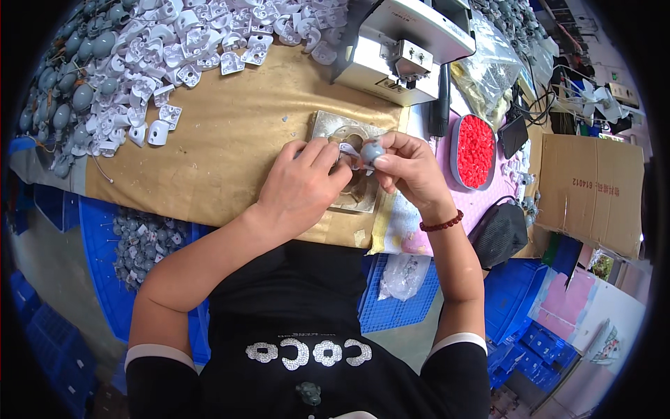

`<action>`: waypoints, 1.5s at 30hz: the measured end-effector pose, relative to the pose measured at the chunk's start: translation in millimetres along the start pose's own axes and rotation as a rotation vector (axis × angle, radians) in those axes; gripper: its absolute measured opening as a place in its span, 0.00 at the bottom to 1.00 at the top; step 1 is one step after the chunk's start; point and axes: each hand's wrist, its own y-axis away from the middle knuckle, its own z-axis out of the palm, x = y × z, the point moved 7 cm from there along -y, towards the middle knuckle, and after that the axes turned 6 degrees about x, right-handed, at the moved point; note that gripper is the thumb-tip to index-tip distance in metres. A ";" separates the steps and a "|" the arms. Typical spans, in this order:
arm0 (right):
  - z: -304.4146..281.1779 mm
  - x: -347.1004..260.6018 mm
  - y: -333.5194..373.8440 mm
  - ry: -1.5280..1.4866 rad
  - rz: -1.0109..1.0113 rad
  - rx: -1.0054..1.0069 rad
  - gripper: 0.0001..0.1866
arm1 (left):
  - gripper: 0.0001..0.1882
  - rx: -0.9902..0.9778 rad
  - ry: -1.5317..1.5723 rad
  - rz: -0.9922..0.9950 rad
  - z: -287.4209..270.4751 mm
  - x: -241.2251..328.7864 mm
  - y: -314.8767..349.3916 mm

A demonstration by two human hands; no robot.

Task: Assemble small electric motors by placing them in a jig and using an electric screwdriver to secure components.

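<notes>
Over a metal plate with a curved cut-out (326,124), both hands meet at chest height in front of me. My right hand (413,167), with a dark red bead bracelet at its wrist, pinches a small grey rounded plastic part (373,153) between thumb and fingers. Close against it is a white plastic piece (347,149), gripped by the fingertips of my left hand (305,183). The two parts seem to touch, but fingers cover where they meet. Part of the plate is hidden under the hands.
White plastic shells (188,42) lie heaped at the far left, beside grey rounded parts (82,96). A white bench machine (391,66) stands beyond the plate. To the right are a tray of red pieces (455,157), a black pouch (500,234) and a cardboard box (590,192).
</notes>
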 end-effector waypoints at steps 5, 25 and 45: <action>5.1 -9.5 -4.3 0.637 -0.331 0.247 0.13 | 0.16 0.001 0.024 0.025 -0.9 -4.4 -1.1; -100.1 -106.7 -17.9 1.443 -1.134 0.928 0.21 | 0.18 -0.057 0.056 -0.172 1.1 -5.4 -37.7; 17.1 -166.5 8.8 -0.038 -1.241 0.467 0.22 | 0.17 -0.061 0.157 -0.241 2.5 -10.3 -31.9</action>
